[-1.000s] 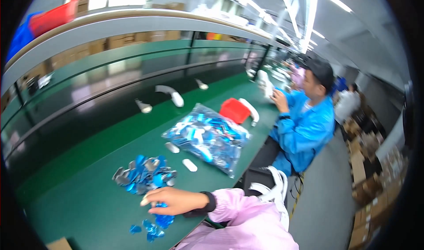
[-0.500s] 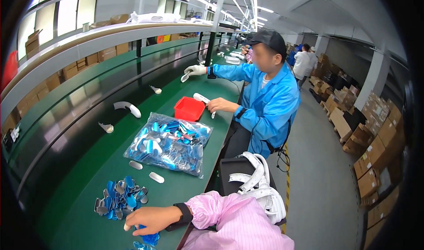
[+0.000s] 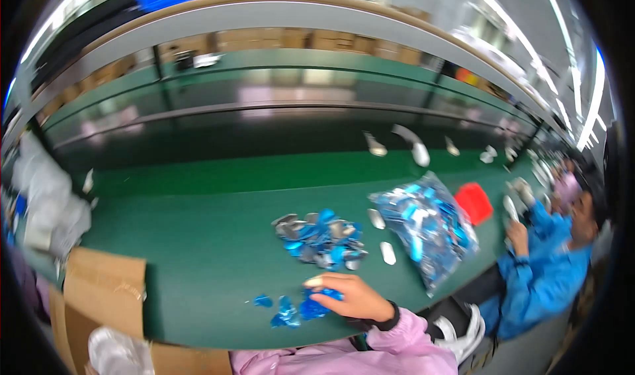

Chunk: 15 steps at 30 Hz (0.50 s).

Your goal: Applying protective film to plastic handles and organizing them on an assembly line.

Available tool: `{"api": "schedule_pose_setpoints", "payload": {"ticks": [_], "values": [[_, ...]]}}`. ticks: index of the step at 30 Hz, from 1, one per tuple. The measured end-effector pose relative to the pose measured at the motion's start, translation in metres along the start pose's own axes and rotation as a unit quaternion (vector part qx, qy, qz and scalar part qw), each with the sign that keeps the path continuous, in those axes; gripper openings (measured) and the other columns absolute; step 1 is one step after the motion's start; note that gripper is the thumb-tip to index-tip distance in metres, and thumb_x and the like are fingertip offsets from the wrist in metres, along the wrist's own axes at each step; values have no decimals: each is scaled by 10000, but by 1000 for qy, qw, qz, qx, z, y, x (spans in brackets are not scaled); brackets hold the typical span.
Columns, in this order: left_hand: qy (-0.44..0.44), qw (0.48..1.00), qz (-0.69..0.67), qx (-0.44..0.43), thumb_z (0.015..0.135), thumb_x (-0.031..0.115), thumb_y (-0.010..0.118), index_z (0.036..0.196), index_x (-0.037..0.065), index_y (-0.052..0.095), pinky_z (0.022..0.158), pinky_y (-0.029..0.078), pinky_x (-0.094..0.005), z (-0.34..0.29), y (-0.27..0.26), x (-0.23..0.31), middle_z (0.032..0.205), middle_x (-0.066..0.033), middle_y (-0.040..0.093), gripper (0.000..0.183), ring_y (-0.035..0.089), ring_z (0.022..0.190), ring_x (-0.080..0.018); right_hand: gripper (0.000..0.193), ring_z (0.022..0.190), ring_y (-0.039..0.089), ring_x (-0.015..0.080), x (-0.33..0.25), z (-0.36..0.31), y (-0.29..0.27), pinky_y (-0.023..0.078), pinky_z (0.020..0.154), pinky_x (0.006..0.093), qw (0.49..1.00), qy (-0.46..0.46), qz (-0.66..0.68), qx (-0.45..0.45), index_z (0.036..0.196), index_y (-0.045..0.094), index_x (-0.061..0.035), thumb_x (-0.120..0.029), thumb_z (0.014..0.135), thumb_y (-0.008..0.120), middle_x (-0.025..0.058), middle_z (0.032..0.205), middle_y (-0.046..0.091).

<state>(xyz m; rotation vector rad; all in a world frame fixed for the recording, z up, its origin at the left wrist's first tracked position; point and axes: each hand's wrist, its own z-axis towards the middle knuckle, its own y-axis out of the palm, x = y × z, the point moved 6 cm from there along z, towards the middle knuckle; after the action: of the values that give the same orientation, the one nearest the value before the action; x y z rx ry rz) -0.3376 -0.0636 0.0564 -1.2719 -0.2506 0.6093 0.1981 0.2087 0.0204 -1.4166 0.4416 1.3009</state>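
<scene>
My right hand (image 3: 354, 297), in a pink sleeve with a black wrist strap, reaches in from the lower right over the green table. A pale cover sits on one fingertip. Its fingers are apart, above crumpled blue film (image 3: 312, 309); I see nothing gripped. More scraps of blue film (image 3: 286, 313) lie just left of it. Beyond the hand is a heap of small oval metal pieces (image 3: 324, 239), some with blue film on them, others bare silver. Two pale oval pieces, one a white oval piece (image 3: 387, 253), lie between the heap and a clear bag (image 3: 426, 226) of similar pieces. My left hand is out of view.
An open cardboard box (image 3: 106, 276) with clear plastic stands at the lower left. A red bin (image 3: 473, 203) is beyond the bag. White curved parts (image 3: 419, 151) lie along the far strip. A co-worker in blue (image 3: 546, 256) sits at the right, holding a white part.
The view has swung left, bringing the cardboard box in and shifting table and co-worker rightward. My right hand stays over the blue film. The co-worker's gloved hand has drawn closer to their other hand.
</scene>
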Motion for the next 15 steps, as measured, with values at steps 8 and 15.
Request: {"api": "schedule_pose_setpoints", "payload": {"ticks": [8, 15], "values": [[200, 905, -376, 8, 665, 141, 712, 1172, -42, 507, 864, 460, -350, 57, -45, 190, 1084, -177, 603, 577, 602, 985, -250, 256, 862, 668, 219, -10, -3, 8, 516, 748, 297, 998, -21, 28, -47, 1093, 635, -4, -83, 852, 665, 125, 993, 669], [150, 892, -371, -209, 670, 354, 770, 1277, -26, 438, 807, 498, -406, 103, 26, 302, 1084, -260, 579, 790, 599, 969, -397, 323, 853, 645, 215, -17, -20, 47, 509, 745, 294, 990, 4, 84, -112, 1135, 628, -25, -80, 823, 690, 115, 997, 656]]}}
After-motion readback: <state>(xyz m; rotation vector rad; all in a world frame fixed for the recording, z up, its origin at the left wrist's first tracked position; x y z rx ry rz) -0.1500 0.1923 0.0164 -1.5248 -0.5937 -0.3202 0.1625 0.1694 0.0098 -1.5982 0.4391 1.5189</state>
